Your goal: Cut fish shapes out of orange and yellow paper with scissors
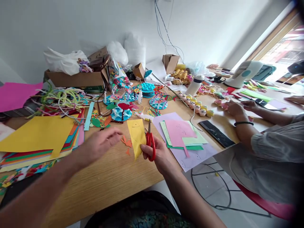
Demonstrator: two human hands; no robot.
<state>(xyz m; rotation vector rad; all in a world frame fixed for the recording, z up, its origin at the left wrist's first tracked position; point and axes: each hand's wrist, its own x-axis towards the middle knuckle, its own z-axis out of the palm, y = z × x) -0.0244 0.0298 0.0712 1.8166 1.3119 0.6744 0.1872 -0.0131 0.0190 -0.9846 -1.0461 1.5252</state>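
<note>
My right hand (159, 154) is closed around red-handled scissors (151, 146), blades pointing up and away from me. Between its thumb and fingers it also pinches a yellow paper piece (136, 134) with faint drawn lines. To the left, my left hand (104, 142) hovers over the table with its fingers stretched out and nothing in them. Small orange paper scraps (126, 141) lie between my left hand and the yellow piece. Right of the scissors rest pink paper (177, 129) and green sheets (199, 139) on a lilac sheet (190, 161).
Coloured paper sheets (35, 133) are stacked at left, near tangled pipe cleaners (64, 98). Decorated blue discs (121, 113), a white bottle (195, 85) and a black phone (216, 133) stand or lie farther off. A co-worker's hands (236, 109) work at right.
</note>
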